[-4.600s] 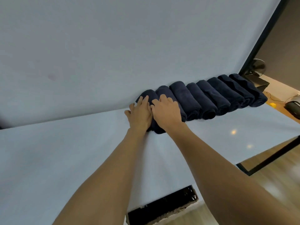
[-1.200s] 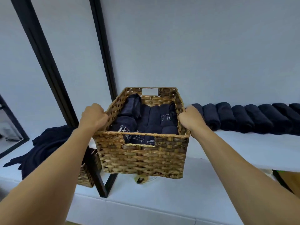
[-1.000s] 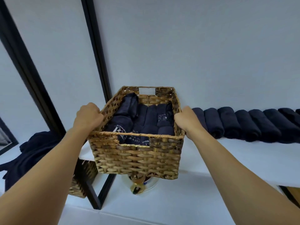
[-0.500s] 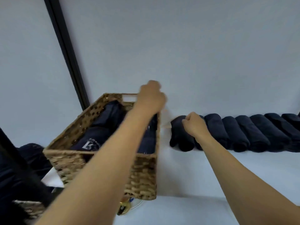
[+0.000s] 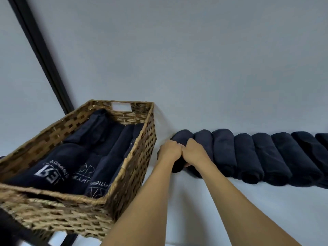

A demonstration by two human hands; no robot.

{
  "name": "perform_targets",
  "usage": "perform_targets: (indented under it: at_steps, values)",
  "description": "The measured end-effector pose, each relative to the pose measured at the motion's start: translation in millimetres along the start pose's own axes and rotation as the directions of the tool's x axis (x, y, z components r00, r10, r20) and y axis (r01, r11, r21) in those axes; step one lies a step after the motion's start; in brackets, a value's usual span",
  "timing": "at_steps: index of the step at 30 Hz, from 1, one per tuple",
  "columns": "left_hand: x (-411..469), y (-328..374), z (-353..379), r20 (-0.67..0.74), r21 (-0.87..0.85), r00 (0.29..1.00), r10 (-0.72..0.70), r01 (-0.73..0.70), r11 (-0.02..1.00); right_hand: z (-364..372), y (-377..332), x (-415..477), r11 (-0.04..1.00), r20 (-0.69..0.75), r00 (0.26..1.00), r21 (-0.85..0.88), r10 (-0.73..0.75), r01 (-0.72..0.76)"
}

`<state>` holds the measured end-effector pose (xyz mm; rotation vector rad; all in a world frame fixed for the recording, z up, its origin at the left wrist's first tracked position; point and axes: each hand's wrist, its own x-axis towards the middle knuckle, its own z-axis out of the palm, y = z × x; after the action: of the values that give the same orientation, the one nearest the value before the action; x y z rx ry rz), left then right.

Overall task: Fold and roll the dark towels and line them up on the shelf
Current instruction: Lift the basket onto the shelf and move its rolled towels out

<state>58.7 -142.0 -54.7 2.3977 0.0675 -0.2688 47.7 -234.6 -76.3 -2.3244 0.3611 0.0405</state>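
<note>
Head view, looking down along two bare forearms: the left grip (image 5: 169,151) and the right grip (image 5: 196,153) meet knuckle to knuckle on the end roll (image 5: 182,138), the last dark towel at the near-left end of the line. Both grips are closed, fingers curled down over the roll. The left one wraps its left flank, and the right one covers its right side and the seam with the next roll. The right thumb seems tucked under the front end, though that part is dim.

Running away to the right of the right grip, the other rolled towels (image 5: 248,157) lie side by side, each touching its neighbour, with their far ends against the wall (image 5: 195,68). They all rest on the white shelf (image 5: 266,210), whose bare surface stretches beneath the forearms.

Just left of the left grip, close to it but apart, stands a woven basket (image 5: 142,144). It is packed with dark folded towels (image 5: 99,150) bearing pale printed lettering. Beyond the basket, further left of the grips, a black post (image 5: 40,55) slants up the wall.
</note>
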Motion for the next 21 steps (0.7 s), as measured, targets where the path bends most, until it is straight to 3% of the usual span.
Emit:
perform_targets:
  at_steps: [5, 8, 11, 14, 17, 21]
  values:
    - [-10.1, 56.0, -66.3, -0.075, 0.197, 0.979, 0.191, -0.173, 0.965, -44.2, -49.1, -14.0, 0.924, -0.161, 0.974, 0.323, -0.159, 0.204]
    - [-26.9, 78.9, -137.1, -0.222, 0.209, 0.926, 0.304, -0.260, 0.943, -65.9, -105.2, -22.4, 0.797, -0.226, 0.926, 0.475, -0.301, 0.375]
    - [-33.1, 63.6, -201.2, -0.263, 0.193, 0.908, 0.325, -0.280, 0.940, -55.5, -163.1, -22.4, 0.709, -0.223, 0.879, 0.523, -0.422, 0.473]
    - [-14.9, 13.4, -235.5, -0.272, 0.196, 0.936, 0.222, -0.172, 0.965, -13.6, -203.7, -15.0, 0.762, -0.107, 0.877, 0.454, -0.468, 0.462]
    - [13.2, -44.6, -232.5, -0.260, 0.164, 0.960, 0.104, -0.063, 0.984, 30.9, -221.5, -1.2, 0.876, 0.111, 0.897, 0.294, -0.429, 0.383]
    - [39.5, -96.6, -209.8, -0.262, 0.124, 0.960, 0.104, -0.074, 0.990, 65.2, -232.3, 8.4, 0.952, 0.300, 0.905, 0.048, -0.302, 0.301]
